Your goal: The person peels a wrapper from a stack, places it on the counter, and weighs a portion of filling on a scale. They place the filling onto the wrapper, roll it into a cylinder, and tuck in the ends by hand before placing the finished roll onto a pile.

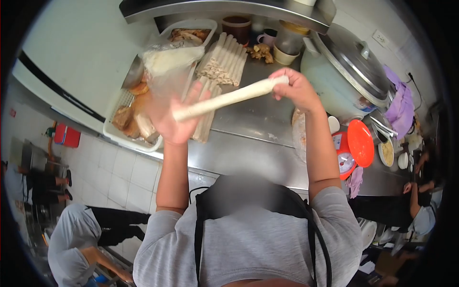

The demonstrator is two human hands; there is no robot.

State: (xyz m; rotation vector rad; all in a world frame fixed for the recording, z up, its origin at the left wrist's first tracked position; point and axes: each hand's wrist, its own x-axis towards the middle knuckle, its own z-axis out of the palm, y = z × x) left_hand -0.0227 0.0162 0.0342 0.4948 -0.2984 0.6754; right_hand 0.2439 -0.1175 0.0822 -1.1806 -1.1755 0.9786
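Note:
A long pale roll, like an uncooked spring roll, is held slantwise above the steel counter. My right hand pinches its upper right end between thumb and fingers. Its lower left end lies against the palm of my left hand, whose fingers are stretched out and partly blurred. Similar rolls form a neat stack behind, and several more rolls lie beside my left hand. White sheets in a clear plastic bag rest over the trays, left of the stack.
A white basket holds browned food pieces. Ginger and tubs stand at the back. To the right are a large lidded pot, a red scale and a purple cloth. A metal shelf overhangs the counter. Other people are nearby.

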